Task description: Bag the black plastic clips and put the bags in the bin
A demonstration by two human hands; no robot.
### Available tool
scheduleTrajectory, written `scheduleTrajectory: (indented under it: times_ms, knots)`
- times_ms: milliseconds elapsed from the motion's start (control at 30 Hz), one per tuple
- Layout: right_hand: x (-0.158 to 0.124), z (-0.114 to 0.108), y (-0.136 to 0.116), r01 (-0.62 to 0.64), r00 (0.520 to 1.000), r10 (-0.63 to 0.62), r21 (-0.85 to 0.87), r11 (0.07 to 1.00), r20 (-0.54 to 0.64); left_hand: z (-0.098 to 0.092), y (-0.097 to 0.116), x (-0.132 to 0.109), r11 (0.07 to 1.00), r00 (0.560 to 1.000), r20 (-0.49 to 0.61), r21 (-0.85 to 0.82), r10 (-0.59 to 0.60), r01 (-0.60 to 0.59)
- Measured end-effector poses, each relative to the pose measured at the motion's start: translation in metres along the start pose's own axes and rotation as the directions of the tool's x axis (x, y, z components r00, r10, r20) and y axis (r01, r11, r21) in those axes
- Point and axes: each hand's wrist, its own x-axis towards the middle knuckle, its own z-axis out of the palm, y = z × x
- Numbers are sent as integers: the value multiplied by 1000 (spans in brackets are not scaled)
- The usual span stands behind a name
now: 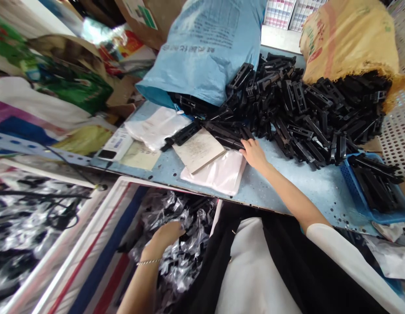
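My right hand (253, 153) reaches over the blue tabletop, with thumb and fingers closed at the end of a long black plastic part (229, 141). That part lies at the near edge of a large heap of similar black parts (280, 102). Below the hand are a stack of clear plastic bags (218, 176) and a worn whitish board (199, 150) resting partly on it. My left hand (166, 235) is low, above a striped woven sack (107, 261) filled with black parts in clear bags (185, 261). Its fingers are blurred and partly hidden.
A blue sack (205, 48) and a yellow sack (349, 39) spill black parts onto the table (277, 183). A blue basket (349, 183) of parts stands at the right edge. More plastic bags (159, 126) lie left. Another full container (32, 222) is at lower left.
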Motion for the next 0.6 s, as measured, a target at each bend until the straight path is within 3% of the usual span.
scheduleTrajectory:
  times_ms: [100,167,233,300,367,400,433,500,600]
  knots:
    - [-2,-8,6,-4,1000,6,52,999,-29,1,29,30,994,988,136,-62,-77,86]
    - [-25,-20,5,47,991,-32,117,992,-131,2,64,58,958,974,202,-243,-104,153]
    - [-60,-28,0,113,969,-74,159,981,-237,11,105,92,814,976,185,-547,-112,197]
    - [-101,-31,-8,155,953,-100,178,972,-287,29,144,126,572,988,60,-810,-140,130]
    - [-138,-30,-15,235,952,-185,197,952,-242,49,175,155,401,982,6,-912,-186,82]
    - [-153,-31,-17,290,949,-250,216,932,-194,58,186,164,372,976,3,-924,-218,85]
    - [-165,-33,-17,333,941,-304,238,913,-151,66,195,170,385,971,8,-917,-238,102]
    - [-175,-42,-11,335,942,-310,259,906,-131,73,206,170,510,972,-13,-853,-234,112]
    - [-166,-66,7,168,967,-131,164,972,-217,73,215,156,725,995,-52,-689,-84,26]
